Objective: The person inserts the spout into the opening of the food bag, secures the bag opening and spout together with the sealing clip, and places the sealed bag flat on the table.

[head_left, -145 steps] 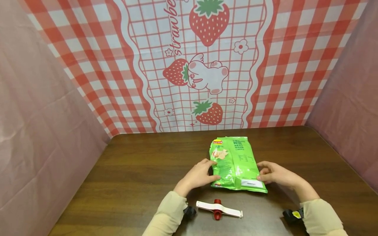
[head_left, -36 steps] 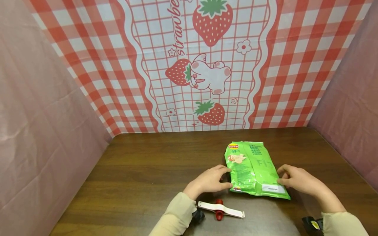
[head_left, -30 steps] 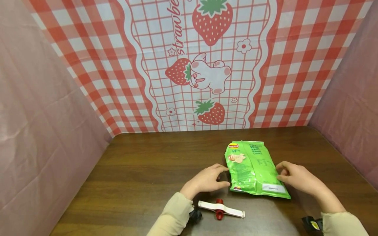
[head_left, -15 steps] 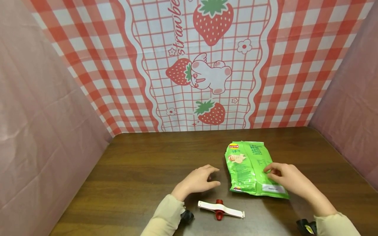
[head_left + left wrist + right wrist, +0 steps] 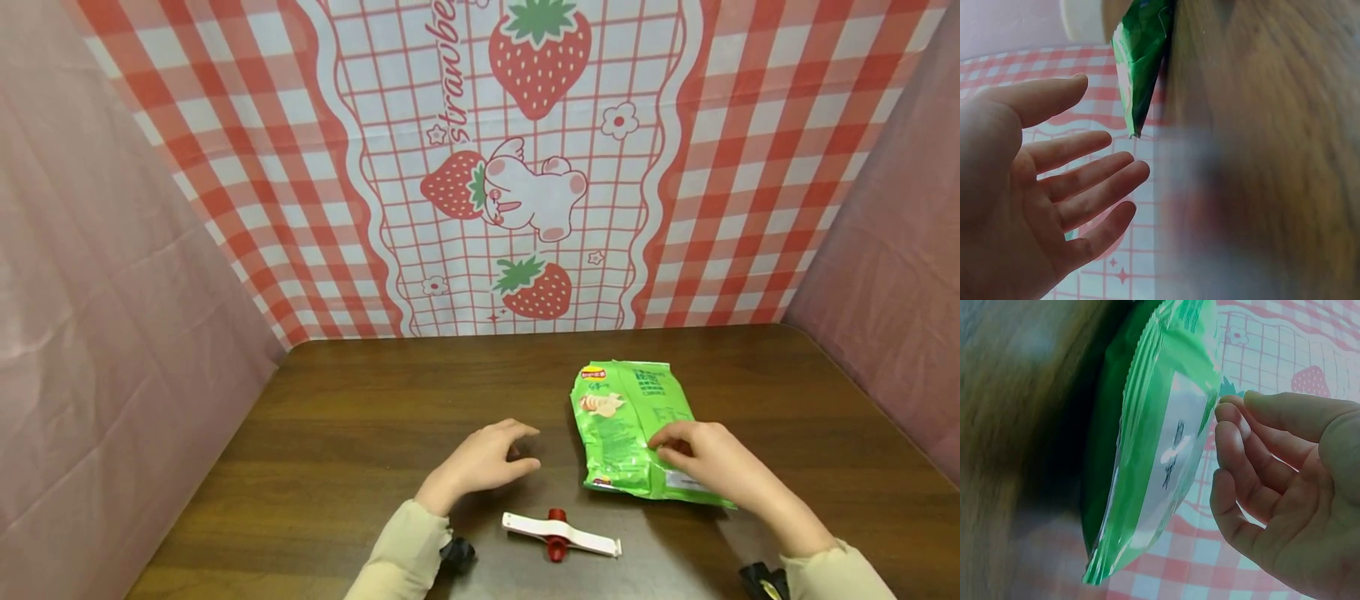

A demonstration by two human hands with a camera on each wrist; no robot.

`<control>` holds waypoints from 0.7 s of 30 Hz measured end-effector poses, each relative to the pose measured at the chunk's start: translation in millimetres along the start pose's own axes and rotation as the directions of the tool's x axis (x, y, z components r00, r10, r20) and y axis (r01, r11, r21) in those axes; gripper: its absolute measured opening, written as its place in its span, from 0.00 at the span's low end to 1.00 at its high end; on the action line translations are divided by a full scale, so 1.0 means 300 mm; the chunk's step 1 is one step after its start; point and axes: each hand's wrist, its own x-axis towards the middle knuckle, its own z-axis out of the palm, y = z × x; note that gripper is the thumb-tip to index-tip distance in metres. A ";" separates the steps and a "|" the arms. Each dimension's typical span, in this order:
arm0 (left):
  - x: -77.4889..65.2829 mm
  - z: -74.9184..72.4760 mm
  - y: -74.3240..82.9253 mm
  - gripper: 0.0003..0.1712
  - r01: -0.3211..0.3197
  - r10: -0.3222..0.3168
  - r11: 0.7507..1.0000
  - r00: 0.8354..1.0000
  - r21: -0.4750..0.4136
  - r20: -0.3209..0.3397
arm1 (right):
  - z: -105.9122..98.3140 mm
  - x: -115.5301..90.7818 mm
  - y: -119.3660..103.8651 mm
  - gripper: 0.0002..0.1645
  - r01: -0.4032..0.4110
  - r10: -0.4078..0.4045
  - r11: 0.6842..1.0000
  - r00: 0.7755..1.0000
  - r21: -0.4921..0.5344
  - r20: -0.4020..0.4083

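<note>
A green chip bag (image 5: 618,429) lies flat on the brown table, printed side up, right of centre. My right hand (image 5: 708,460) hovers over its right half, fingers loosely curled and holding nothing. From the right wrist, the fingertips show just above the bag's face, near its white label (image 5: 1171,459). Left of the bag, my left hand (image 5: 480,462) is apart from it, palm facing the bag and fingers spread. The left wrist view shows that palm bare, with the bag's corner (image 5: 1140,69) beyond the fingers.
A white strip crossing a dark red piece (image 5: 557,546) lies on the table in front of the bag, between the two forearms. A red checked strawberry cloth (image 5: 517,208) hangs behind the table. Pink cloth walls (image 5: 120,317) stand at both sides.
Earlier both hands were at the bag's sides as it shifted right. Since then the left hand has drawn away leftward, and the right has come off the right edge, moving left over the bag.
</note>
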 end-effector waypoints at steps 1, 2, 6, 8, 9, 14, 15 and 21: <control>-0.004 -0.003 -0.002 0.26 0.001 -0.001 1.000 1.000 -0.003 -0.003 | 0.003 0.000 -0.004 0.05 0.008 -0.008 1.000 1.000 0.001 0.001; -0.007 -0.006 -0.005 0.26 0.002 -0.002 1.000 1.000 -0.003 -0.006 | 0.006 0.001 -0.008 0.05 0.019 -0.019 1.000 1.000 -0.002 0.001; -0.020 -0.014 -0.013 0.25 0.003 -0.003 1.000 1.000 -0.004 -0.012 | 0.016 0.002 -0.024 0.04 0.061 -0.061 0.998 0.998 -0.015 -0.004; -0.025 -0.015 -0.019 0.25 0.005 -0.005 1.000 1.000 0.000 -0.014 | 0.020 0.002 -0.031 0.04 0.088 -0.088 0.996 0.996 -0.028 -0.007; -0.028 -0.016 -0.020 0.25 0.006 -0.006 1.000 1.000 0.001 -0.014 | 0.022 0.003 -0.034 0.04 0.098 -0.099 0.995 0.995 -0.034 -0.008; -0.044 -0.017 -0.030 0.25 0.007 -0.007 1.000 1.000 0.020 -0.011 | 0.031 0.005 -0.046 0.05 0.127 -0.127 0.992 0.991 -0.008 0.039; -0.047 -0.017 -0.031 0.25 0.008 -0.007 1.000 1.000 0.024 -0.009 | 0.033 0.005 -0.048 0.04 0.130 -0.130 0.992 0.990 0.001 0.050; -0.062 -0.016 -0.033 0.24 -0.002 0.002 0.999 1.000 0.040 -0.007 | 0.044 0.000 -0.060 0.04 0.162 -0.164 0.986 0.984 0.031 0.067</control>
